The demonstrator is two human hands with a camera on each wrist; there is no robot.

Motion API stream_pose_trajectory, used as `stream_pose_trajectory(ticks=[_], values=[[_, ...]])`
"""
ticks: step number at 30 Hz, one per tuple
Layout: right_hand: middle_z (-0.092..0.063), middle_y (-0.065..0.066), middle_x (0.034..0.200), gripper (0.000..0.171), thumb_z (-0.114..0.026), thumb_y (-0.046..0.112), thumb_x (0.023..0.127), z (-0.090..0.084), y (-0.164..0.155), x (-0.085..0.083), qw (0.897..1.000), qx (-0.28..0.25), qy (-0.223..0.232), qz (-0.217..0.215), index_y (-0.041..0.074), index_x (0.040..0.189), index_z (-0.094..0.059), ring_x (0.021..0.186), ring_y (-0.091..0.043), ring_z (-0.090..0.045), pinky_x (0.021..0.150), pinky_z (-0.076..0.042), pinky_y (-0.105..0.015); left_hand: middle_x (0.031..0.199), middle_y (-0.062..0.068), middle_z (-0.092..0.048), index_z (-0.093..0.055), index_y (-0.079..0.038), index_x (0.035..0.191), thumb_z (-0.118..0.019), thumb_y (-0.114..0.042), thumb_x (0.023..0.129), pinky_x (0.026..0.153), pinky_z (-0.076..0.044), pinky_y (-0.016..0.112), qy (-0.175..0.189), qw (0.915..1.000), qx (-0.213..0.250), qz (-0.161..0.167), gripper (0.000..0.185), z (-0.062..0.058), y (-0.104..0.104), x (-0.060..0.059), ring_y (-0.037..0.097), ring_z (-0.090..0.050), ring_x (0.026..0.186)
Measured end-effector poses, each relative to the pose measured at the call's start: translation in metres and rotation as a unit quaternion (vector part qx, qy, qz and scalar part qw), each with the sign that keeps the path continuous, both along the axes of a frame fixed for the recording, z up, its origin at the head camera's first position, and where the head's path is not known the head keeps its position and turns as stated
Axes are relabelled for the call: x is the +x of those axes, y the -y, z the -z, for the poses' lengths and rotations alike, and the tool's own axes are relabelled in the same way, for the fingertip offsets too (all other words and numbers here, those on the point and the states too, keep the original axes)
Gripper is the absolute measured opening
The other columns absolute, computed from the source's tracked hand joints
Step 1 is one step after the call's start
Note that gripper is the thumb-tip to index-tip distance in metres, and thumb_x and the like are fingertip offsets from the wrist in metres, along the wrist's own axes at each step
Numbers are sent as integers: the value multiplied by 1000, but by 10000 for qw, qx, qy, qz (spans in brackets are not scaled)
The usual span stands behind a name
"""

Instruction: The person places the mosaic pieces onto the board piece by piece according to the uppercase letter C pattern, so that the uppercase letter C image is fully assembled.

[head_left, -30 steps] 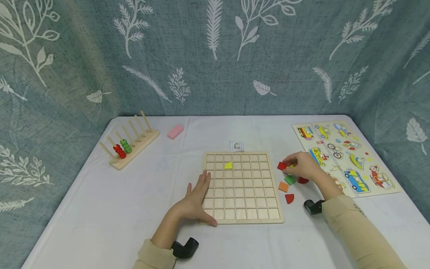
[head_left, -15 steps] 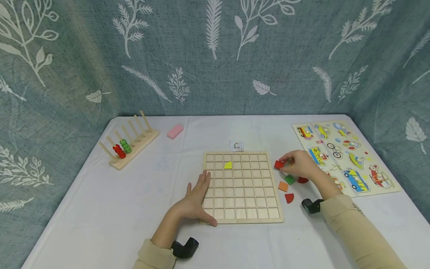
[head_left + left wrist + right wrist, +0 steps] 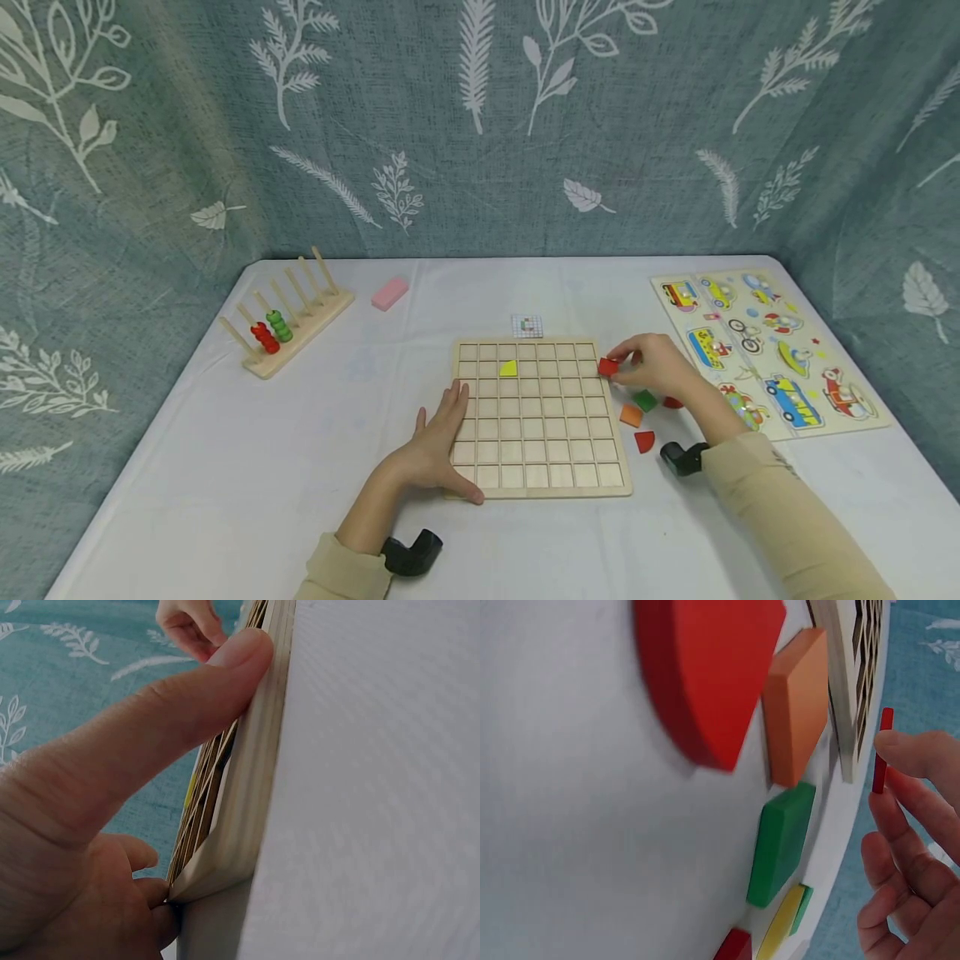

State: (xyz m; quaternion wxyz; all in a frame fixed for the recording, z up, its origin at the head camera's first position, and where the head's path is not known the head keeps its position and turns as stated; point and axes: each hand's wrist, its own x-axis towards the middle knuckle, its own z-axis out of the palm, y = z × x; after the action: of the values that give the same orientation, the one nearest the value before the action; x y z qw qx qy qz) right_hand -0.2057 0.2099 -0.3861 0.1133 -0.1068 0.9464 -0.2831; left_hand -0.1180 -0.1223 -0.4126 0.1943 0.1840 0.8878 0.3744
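A wooden grid board (image 3: pixel 536 429) lies in front of me, with a yellow quarter-circle block (image 3: pixel 509 368) in one upper cell. My left hand (image 3: pixel 427 454) is spread on its left front corner. The left wrist view has the thumb (image 3: pixel 172 705) straight against the board's front edge. Thumb and fingertips of my right hand (image 3: pixel 654 364) pinch a thin red block (image 3: pixel 607 367) at the board's upper right edge. The right wrist view shows that red block (image 3: pixel 883 754) edge-on, clear of the table.
Right of the board lie an orange block (image 3: pixel 632 415), a green block (image 3: pixel 645 401) and red pieces (image 3: pixel 644 442). A picture puzzle board (image 3: pixel 757 354) is farther right. A small grid card (image 3: pixel 527 326), pink block (image 3: pixel 390 294) and bead-peg stand (image 3: pixel 307 329) are behind and left.
My right hand has moved left with the red block, from the loose pieces to the board's right edge. The left hand has stayed in place.
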Motion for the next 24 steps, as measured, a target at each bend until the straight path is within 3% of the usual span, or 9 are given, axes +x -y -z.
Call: stream_pose_trajectory(ticks=[12, 24], values=[[-63, -7, 92, 29, -74, 12, 74, -1, 16, -1, 9994, -144, -168, -265, 3, 101, -69, 80, -22, -49, 64, -42, -29, 151, 17, 10, 1, 2, 145, -91, -32, 46, 103, 10, 59, -9, 10000, -18, 14, 139, 1, 0, 0, 32, 10, 137], [-65, -6, 89, 26, -74, 10, 72, -2, 33, -4, 9981, -315, -287, -436, 3, 97, -70, 78, -21, -51, 60, -42, -27, 151, 17, 10, 1, 2, 145, -91, -32, 46, 103, 9, 58, -26, 10000, -48, 6, 139, 0, 0, 0, 32, 9, 137]])
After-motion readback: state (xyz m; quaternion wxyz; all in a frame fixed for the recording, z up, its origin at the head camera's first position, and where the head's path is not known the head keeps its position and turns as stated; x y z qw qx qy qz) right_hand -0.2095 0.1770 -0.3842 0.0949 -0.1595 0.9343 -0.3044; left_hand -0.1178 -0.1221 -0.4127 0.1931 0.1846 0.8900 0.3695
